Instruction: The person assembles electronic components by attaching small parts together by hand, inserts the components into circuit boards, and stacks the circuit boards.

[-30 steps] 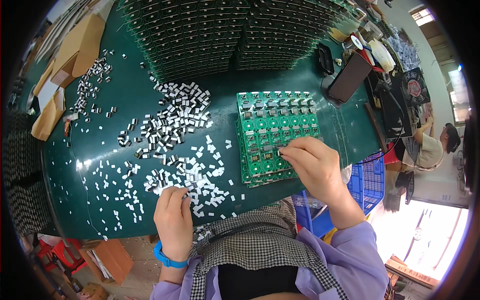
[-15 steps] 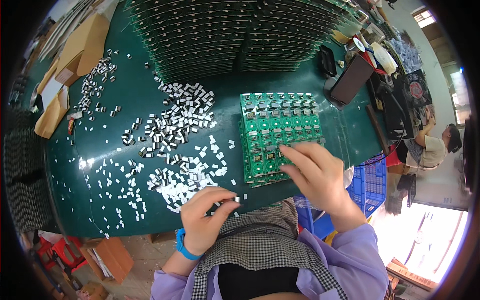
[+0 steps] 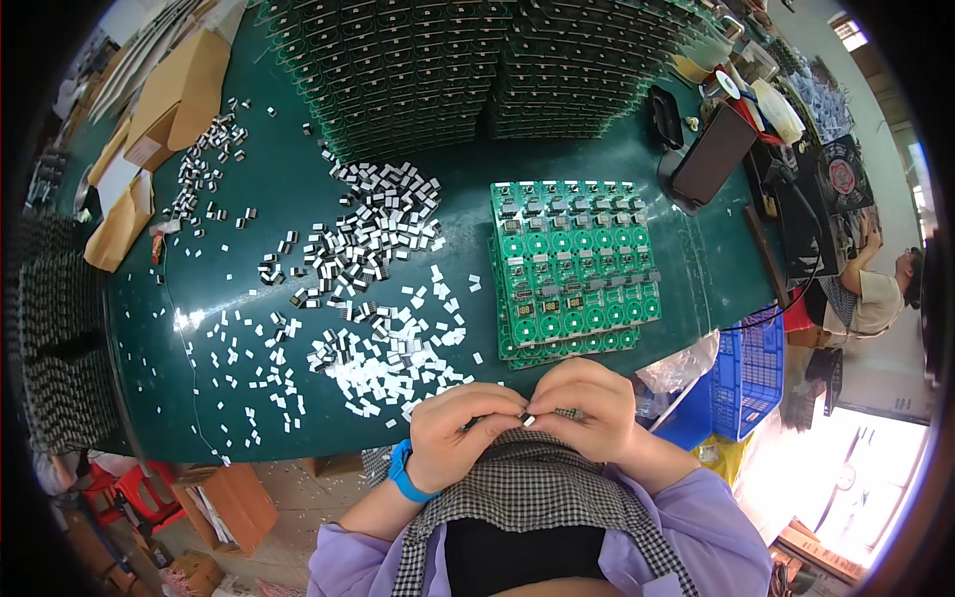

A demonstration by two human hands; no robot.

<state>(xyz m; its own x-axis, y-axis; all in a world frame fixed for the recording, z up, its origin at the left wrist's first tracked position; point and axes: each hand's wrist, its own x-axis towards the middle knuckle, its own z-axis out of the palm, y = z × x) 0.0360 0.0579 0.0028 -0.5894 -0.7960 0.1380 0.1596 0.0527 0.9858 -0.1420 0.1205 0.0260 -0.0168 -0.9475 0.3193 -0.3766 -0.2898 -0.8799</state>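
Note:
Just past the table's near edge, in front of my apron, both my hands meet over a small black display module [image 3: 527, 419] with a white face. My left hand [image 3: 450, 430], with a blue band at the wrist, pinches it from one side. From the other side the thumb and fingertips of my right hand [image 3: 594, 406] close on it. Beyond my hands lies a stack of green circuit boards [image 3: 582, 239]; a few digit displays sit in a lower row of the top board. Left of the boards is a heap of loose display modules [image 3: 383, 224].
White film pieces [image 3: 373, 383] lie scattered nearer and to the left. Tall stacks of green boards [image 3: 398, 80] line the back. A cardboard box [image 3: 179, 99] stands far left, a dark phone-like device [image 3: 711, 159] at right. Blue crates [image 3: 741, 373] and another person [image 3: 875, 289] are off right.
My right hand has left the circuit board and come down to my left hand. My left hand has shifted right with the display module, and both now grip it.

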